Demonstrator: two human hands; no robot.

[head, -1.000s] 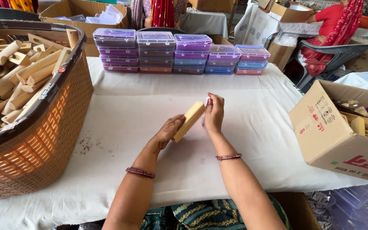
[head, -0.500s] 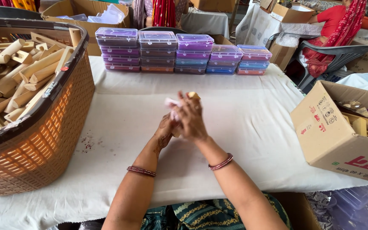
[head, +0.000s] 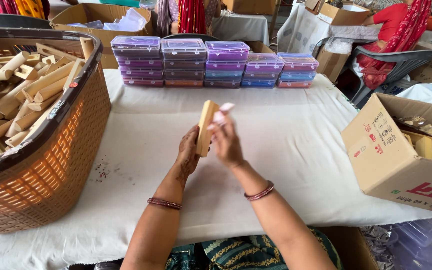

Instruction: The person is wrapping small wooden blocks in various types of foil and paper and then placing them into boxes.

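A flat, pale wooden block [head: 206, 127] stands on end above the white cloth, held between both hands. My left hand [head: 188, 152] grips its lower left side. My right hand [head: 227, 141] presses against its right face, and a small pale pink piece [head: 222, 114] shows at the fingertips near the block's top. Both wrists wear thin bangles.
A large brown basket [head: 51, 150] full of wooden pieces fills the left. Stacks of clear lidded plastic boxes [head: 211, 64] line the table's far edge. An open cardboard box [head: 391, 155] with wooden pieces sits at the right. A person in red sits behind, far right.
The block was tilted flat between my fingertips a second ago; my hands then closed over it, and it now stands upright with the pink piece at its top.
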